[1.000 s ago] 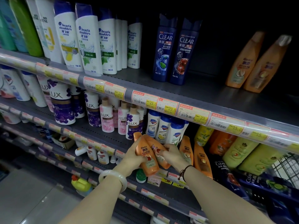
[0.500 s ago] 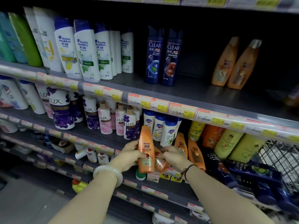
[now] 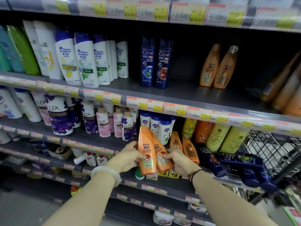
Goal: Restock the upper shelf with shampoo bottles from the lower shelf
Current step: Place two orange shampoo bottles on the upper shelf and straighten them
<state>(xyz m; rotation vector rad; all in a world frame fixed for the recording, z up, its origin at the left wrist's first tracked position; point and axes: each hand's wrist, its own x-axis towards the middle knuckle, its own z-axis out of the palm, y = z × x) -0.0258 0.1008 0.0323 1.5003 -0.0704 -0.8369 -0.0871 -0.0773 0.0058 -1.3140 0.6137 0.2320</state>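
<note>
My left hand [image 3: 128, 156] grips an orange Rejoice shampoo bottle [image 3: 146, 152], held upright in front of the lower shelf [image 3: 101, 141]. Touching it on the right is a second orange Rejoice bottle [image 3: 161, 158], tilted slightly and held by my right hand [image 3: 179, 162]. Two more orange bottles [image 3: 182, 147] stand on the lower shelf just behind my right hand. The upper shelf [image 3: 179, 93] holds two orange bottles [image 3: 218, 67] at the back right, with bare shelf in front of them.
Two blue Clear bottles [image 3: 154, 62] and white Head & Shoulders bottles [image 3: 78, 59] stand on the upper shelf. Lux bottles [image 3: 91, 119] fill the lower shelf's left side. Dark blue Clear bottles [image 3: 228, 160] lie beside a wire basket [image 3: 273, 152] at right. Blurred orange bottles [image 3: 286, 88] sit far right.
Both hands have raised the two orange bottles a little and brought them upright and side by side. The view has tilted upward, showing more of the upper shelf.
</note>
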